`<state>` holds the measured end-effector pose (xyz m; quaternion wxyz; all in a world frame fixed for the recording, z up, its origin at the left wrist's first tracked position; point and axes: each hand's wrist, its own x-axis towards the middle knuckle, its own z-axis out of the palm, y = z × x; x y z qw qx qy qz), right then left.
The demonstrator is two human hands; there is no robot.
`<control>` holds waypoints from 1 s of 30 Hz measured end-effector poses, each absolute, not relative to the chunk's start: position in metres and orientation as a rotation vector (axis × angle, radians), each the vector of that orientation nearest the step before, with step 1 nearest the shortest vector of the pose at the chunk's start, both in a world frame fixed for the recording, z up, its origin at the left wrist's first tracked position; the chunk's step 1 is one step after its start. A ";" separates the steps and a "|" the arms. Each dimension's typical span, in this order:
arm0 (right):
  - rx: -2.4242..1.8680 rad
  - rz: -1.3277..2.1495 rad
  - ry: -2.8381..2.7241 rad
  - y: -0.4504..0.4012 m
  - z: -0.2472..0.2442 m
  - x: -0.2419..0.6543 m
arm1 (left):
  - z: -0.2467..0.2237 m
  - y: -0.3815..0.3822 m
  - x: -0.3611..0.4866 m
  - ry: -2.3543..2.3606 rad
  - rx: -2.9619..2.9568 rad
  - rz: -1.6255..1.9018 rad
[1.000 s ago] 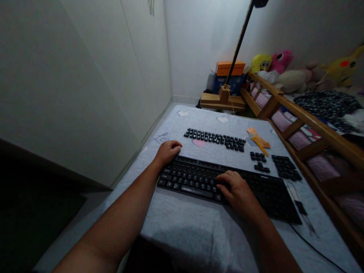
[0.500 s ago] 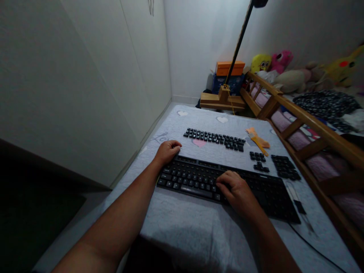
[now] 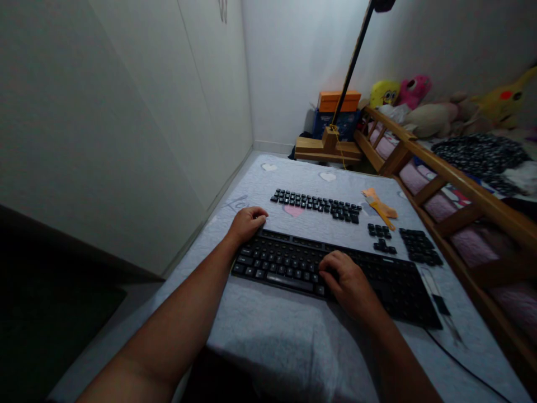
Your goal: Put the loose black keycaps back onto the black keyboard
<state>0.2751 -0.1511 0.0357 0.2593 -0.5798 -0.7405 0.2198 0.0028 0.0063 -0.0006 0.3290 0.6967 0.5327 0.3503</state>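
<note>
The right hand [image 3: 344,280] bends over the flat black plastic keyboard [image 3: 289,281], its fingers [image 3: 334,261] curled close to the thumb; whether they pinch anything, I can't tell. The left hand [image 3: 246,225] is loosely curled at the keyboard's far left corner, its grip unclear too. Beneath lies the desk [image 3: 268,322], spread with wrinkled pale cloth. Beyond, small squarish keycaps [image 3: 309,199] sit in rows, near a yellow-handled brush [image 3: 381,215] on crumpled orange fabric [image 3: 389,210]. A slatted wooden rail [image 3: 444,160] stands rightward.

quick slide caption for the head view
Right hand over a partly keyed keyboard, left hand at its far left corner, loose keycaps laid out beyond.
</note>
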 end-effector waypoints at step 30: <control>-1.695 0.557 -2.000 -0.149 0.033 0.272 | -0.008 0.010 0.002 1.379 1.807 0.928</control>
